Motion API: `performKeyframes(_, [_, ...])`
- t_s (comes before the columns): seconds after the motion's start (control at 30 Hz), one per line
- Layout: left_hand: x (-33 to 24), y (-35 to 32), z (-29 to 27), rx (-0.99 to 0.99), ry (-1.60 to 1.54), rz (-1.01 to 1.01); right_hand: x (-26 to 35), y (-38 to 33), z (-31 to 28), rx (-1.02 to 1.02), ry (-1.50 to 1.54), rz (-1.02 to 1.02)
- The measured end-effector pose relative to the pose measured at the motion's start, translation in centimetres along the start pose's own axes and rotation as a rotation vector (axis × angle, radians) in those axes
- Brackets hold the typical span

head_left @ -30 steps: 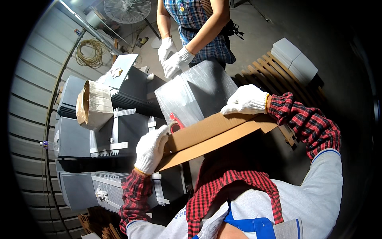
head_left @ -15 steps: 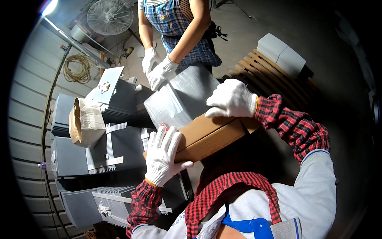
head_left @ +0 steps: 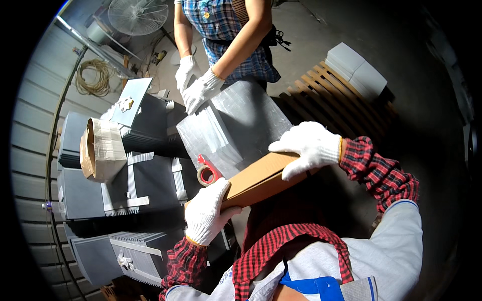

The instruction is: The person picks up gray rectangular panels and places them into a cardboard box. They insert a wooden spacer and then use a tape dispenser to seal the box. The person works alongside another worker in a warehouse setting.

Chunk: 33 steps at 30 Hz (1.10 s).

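Nearest, before my red-and-black checked apron [head_left: 286,232], my 2 gloved hands hold 1 long, narrow brown carton [head_left: 256,181]. My left hand [head_left: 207,213] clasps its left end, fingers over the top and thumb along the near side; my right hand [head_left: 310,146] pinches its right end between thumb and fingers. The carton slants, right end higher in view. Just beyond my left fingers lies 1 red tape dispenser [head_left: 211,167]. Past the carton's far edge is 1 plastic-wrapped grey block [head_left: 251,118]; I cannot tell whether they touch. Left, grey panel stacks [head_left: 155,178] crowd my left sleeve and carry 1 open-topped cardboard box [head_left: 111,153]. Right, dark floor [head_left: 427,135] extends beside my right sleeve, leaving that arm more room. At the block's far left edge are a co-worker's 2 gloved hands [head_left: 203,90]. Farther right, 1 slatted pallet [head_left: 346,93] bears 2 light-grey stacks [head_left: 354,67]; farther left, 1 fan [head_left: 138,16].
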State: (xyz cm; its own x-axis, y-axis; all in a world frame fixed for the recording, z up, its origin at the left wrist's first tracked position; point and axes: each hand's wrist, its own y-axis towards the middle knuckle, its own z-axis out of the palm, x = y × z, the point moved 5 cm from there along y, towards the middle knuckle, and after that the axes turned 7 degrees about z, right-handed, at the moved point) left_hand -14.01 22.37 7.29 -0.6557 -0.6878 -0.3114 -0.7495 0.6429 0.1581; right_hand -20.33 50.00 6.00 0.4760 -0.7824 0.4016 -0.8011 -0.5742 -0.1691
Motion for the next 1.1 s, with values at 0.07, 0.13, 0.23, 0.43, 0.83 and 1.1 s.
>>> performKeyframes(0.07, [0.2, -0.3, 0.4, -0.040, 0.001, -0.009, 1.2, -0.8, -0.4, -0.091, -0.067, -0.155])
performKeyframes(0.13, [-0.1, 0.0, 0.7, -0.090, -0.001, -0.008, 1.4, -1.8, 0.4, -0.325, -0.078, -0.316])
performKeyframes(0.23, [0.1, 0.1, 0.9, -0.169, 0.005, -0.012, 1.7, -2.3, 0.7, -0.392, -0.195, -0.296])
performKeyframes(0.43, [1.5, 0.9, 0.3, -0.206, 0.134, -0.030, 0.5, 0.5, 0.7, -0.315, -0.251, -0.247])
performKeyframes(0.83, [1.1, -5.8, 1.3, -0.677, -0.283, -0.094, 3.1, -4.4, -9.7, -0.419, 0.354, -0.021])
performKeyframes(1.1, [0.6, -7.1, 5.1, -1.017, -0.349, -0.056, 9.4, -1.4, -6.2, -0.331, -0.010, -0.243])
